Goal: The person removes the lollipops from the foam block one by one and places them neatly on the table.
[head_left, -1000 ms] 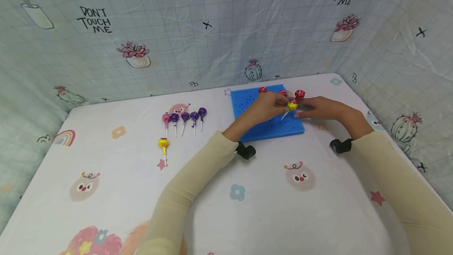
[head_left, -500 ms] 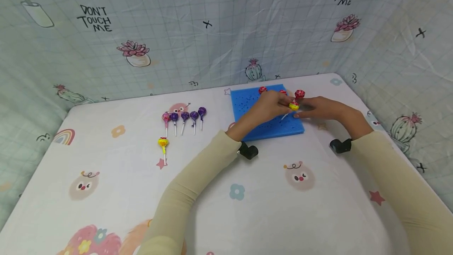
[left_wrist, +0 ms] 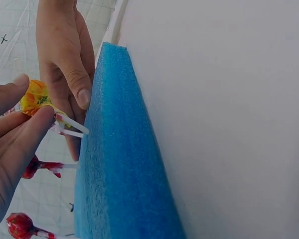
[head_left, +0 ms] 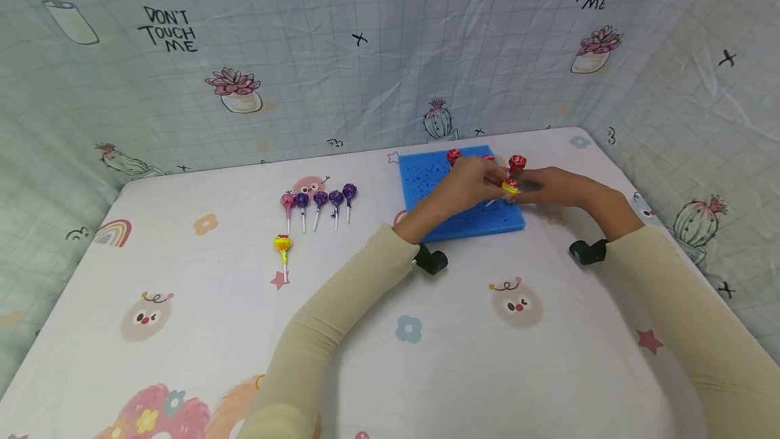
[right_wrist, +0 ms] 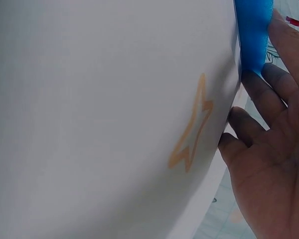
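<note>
My left hand [head_left: 466, 185] pinches a yellow-wrapped lollipop [left_wrist: 35, 98] by its head, between thumb and fingers. Its white stick slants down to the top of a blue foam block [left_wrist: 129, 149]; whether the tip has entered the foam I cannot tell. Red lollipops [head_left: 516, 162] stand stick-down in the block's far part, partly hidden behind the left hand. At the block's right side is my right hand [head_left: 551, 185], fingers extended and loosely bent. In the right wrist view its fingertips [right_wrist: 256, 89] rest at the foam's edge and on the table.
Left of the block, several purple lollipops [head_left: 319, 200] lie in a row with a pink one [head_left: 288, 202] at its end. A yellow lollipop [head_left: 283, 244] lies nearer me. A patterned cloth wall [head_left: 329, 87] rises behind the white table [head_left: 463, 371].
The left hand has shifted slightly right with the yellow lollipop, whose head is now a bit lower and closer to the right hand. The right hand has barely moved.
</note>
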Demonstrator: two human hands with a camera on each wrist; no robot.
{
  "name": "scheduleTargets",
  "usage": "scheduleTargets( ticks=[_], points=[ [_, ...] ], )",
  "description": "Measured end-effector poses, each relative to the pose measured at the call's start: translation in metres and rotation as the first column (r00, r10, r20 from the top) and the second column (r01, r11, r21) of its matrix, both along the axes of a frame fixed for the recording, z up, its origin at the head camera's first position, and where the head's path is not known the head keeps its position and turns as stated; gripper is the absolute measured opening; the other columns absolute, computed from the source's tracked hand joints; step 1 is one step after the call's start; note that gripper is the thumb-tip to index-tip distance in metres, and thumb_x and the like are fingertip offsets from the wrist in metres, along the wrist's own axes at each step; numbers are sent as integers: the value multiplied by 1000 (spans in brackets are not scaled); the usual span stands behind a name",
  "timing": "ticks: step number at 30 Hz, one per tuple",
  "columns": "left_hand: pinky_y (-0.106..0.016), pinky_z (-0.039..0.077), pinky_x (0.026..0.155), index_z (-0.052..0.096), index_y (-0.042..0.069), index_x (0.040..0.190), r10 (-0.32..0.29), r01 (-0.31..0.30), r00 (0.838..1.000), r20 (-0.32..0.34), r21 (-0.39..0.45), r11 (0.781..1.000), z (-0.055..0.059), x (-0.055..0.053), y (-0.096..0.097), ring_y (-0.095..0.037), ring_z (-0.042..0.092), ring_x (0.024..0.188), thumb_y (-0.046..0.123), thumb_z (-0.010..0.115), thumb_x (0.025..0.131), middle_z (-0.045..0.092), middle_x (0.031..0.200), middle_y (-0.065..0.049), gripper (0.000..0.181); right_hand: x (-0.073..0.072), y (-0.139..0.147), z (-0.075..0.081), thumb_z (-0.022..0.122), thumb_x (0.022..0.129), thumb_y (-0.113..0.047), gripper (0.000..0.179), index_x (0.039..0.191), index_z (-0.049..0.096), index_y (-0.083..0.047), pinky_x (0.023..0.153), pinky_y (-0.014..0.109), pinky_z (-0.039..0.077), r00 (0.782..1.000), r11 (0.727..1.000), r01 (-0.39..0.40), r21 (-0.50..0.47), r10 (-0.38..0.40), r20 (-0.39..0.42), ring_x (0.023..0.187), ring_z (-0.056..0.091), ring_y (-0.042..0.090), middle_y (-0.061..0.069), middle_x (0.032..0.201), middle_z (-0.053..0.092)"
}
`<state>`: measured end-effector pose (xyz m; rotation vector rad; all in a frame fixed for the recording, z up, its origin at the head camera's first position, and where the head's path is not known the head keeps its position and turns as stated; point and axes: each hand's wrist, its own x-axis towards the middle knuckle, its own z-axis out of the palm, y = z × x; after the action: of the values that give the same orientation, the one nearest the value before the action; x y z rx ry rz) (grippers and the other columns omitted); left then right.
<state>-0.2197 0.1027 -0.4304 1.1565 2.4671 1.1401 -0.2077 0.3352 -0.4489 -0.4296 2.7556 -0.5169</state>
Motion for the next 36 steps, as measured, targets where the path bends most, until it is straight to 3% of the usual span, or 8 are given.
scheduleTargets(
  ticks=[9, 14, 20, 31, 36],
  points=[
    [-12, 53, 77, 73, 6, 118, -14, 15, 999, -35, 37, 999, -2, 5, -4, -6, 70, 94, 18, 80, 89, 76, 109, -4, 32, 2, -2, 1, 63, 101, -32, 65, 149, 42, 7, 111, 67, 34, 1000, 1000, 5, 13, -5, 0, 141, 38, 51, 31, 151, 43],
    [-13, 52, 77, 73, 8, 123, -16, 18, 996, -82, 18, 1000, -2, 6, -7, -10, 69, 101, 17, 78, 91, 74, 116, -3, 34, 2, -1, -1, 63, 101, -36, 68, 149, 42, 8, 112, 66, 33, 1000, 1000, 2, 13, -2, -9, 141, 37, 51, 31, 151, 43],
    [-12, 53, 75, 71, 9, 129, -23, 23, 996, -83, 4, 1000, -2, 6, -9, -10, 70, 98, 16, 73, 95, 70, 127, -5, 35, 2, -2, 1, 63, 99, -46, 78, 151, 40, 7, 112, 68, 31, 1000, 1000, 11, 14, -11, 3, 143, 34, 52, 32, 153, 39],
    [-12, 52, 86, 70, 5, 129, -9, 5, 995, -104, -34, 999, 0, 4, -6, -10, 69, 106, 15, 76, 93, 71, 126, -5, 38, 0, 0, 0, 64, 100, -44, 75, 152, 40, 4, 110, 68, 35, 1000, 1000, 7, 8, -7, 10, 141, 37, 51, 29, 153, 41],
    [-11, 53, 85, 70, 3, 127, -5, 5, 995, -99, 7, 1000, -2, 5, -7, -11, 70, 105, 13, 75, 93, 71, 125, -6, 37, -1, -1, 0, 64, 99, -47, 77, 153, 38, 3, 111, 69, 33, 999, 1000, 18, 12, -18, 26, 143, 35, 51, 29, 155, 39]
  ],
)
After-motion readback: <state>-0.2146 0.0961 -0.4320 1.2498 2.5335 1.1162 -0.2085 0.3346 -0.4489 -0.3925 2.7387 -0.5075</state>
